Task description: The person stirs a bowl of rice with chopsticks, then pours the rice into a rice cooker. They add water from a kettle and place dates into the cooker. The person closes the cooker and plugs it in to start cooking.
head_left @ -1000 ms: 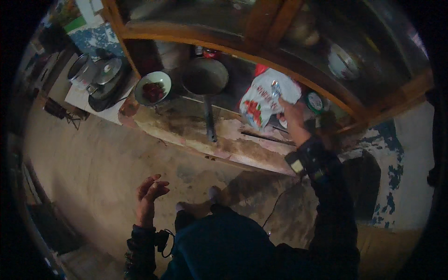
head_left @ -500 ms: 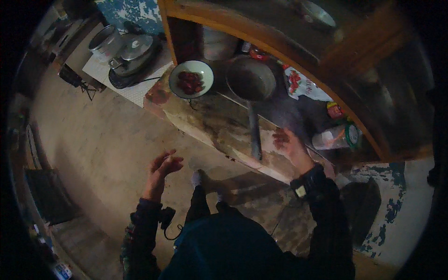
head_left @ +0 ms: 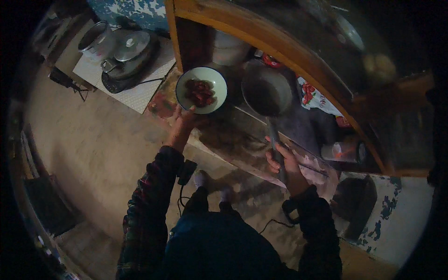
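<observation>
My left hand [head_left: 181, 125] grips the near rim of a white enamel bowl [head_left: 217, 86] with a dark edge, thumb on the rim, the other fingers partly hidden. Several dark red, wrinkled fruits like dates [head_left: 200, 93] lie in the bowl. My right hand [head_left: 288, 164] is closed round the long handle of a dark, deep pan [head_left: 267, 89]. The pan stands right of the bowl on a worn wooden ledge [head_left: 228, 135], its handle pointing toward me. Its inside is dark, and I cannot make out any contents.
A wooden cabinet frame [head_left: 280, 42] arches over the ledge. Behind the pan are a pale pot [head_left: 229, 49], a red-and-white bag [head_left: 319, 98] and a jar [head_left: 343, 151] lying on its side. At the far left, a lidded pot [head_left: 133, 46] and an open pot [head_left: 96, 42] stand on a white surface.
My left hand has moved up and right from over the floor to the bowl's rim. My right hand has gone from beside the pan's handle to gripping it. The view has shifted slightly.
</observation>
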`<state>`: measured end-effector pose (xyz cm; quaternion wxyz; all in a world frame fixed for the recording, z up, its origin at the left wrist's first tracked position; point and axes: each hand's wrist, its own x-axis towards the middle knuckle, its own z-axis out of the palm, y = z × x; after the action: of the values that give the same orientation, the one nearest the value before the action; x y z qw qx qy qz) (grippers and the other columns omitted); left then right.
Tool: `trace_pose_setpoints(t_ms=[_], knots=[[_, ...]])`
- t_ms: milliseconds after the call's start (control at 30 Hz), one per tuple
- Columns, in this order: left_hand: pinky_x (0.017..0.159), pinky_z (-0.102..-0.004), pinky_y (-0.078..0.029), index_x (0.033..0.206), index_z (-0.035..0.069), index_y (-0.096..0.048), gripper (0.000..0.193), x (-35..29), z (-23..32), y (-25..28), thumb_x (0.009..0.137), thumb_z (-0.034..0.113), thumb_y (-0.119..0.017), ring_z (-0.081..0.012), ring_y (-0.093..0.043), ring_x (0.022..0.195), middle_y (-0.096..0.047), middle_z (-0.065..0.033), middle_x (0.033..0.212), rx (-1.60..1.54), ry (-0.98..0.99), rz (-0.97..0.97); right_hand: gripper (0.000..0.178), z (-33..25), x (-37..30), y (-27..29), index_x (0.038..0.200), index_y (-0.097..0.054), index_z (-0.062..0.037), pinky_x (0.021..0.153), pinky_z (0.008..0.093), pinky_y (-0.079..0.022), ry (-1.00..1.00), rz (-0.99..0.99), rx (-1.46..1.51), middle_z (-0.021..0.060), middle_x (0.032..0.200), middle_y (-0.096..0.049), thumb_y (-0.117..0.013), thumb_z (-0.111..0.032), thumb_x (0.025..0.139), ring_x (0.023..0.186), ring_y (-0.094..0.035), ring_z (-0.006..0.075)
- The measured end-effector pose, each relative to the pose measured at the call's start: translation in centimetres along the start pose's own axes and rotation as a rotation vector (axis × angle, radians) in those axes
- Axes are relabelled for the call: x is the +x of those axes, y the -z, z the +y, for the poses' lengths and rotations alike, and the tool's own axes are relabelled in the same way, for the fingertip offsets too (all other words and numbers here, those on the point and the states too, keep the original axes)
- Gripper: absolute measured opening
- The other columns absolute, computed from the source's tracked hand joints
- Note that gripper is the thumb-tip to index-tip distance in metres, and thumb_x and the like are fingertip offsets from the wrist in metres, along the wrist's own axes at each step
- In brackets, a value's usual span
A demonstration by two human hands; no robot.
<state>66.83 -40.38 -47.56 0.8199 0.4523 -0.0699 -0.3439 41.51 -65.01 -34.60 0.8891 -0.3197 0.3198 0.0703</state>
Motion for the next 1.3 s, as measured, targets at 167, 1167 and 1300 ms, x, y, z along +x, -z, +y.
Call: trace_pose_setpoints(t_ms=[167,1167,1300], knots=[[0.088,-0.0355,-0.055,0.137,0.005,-0.04,0.048,-0.2,0.7,-0.5,0.093,0.01,-0.057,-0.0246,-0.061,0.11,-0.058,-0.012,0.122,0.249,-0.142,0.075,0.039,0.8,-1.3,0.0,0.139,-0.046,-0.0151,0.04,0.0266,-0.034,0.032,0.176,-0.216,0.003,0.073,-0.056,-0.048,-0.024,0.1,0.046,-0.045,0.0108],[0.083,-0.0394,-0.057,0.148,0.011,-0.027,0.071,-24.0,0.1,-6.4,0.083,0.014,-0.056,-0.0238,-0.061,0.107,-0.05,-0.0099,0.135,-0.252,0.088,0.164,0.049,4.6,-19.3,-9.2,0.142,-0.037,-0.0058,0.042,0.0242,-0.038,-0.024,0.298,-0.784,0.0027,0.066,-0.048,-0.052,-0.011,0.096,0.048,-0.045,0.0079],[0.084,-0.0382,-0.056,0.15,0.012,-0.025,0.072,-25.8,-0.5,-7.7,0.084,0.016,-0.056,-0.023,-0.059,0.11,-0.048,-0.0095,0.136,-0.232,0.082,0.137,0.051,5.3,-20.0,-8.4,0.142,-0.037,-0.0042,0.042,0.0234,-0.037,0.058,0.203,-0.888,0.0022,0.066,-0.049,-0.055,-0.011,0.095,0.047,-0.045,0.0073]])
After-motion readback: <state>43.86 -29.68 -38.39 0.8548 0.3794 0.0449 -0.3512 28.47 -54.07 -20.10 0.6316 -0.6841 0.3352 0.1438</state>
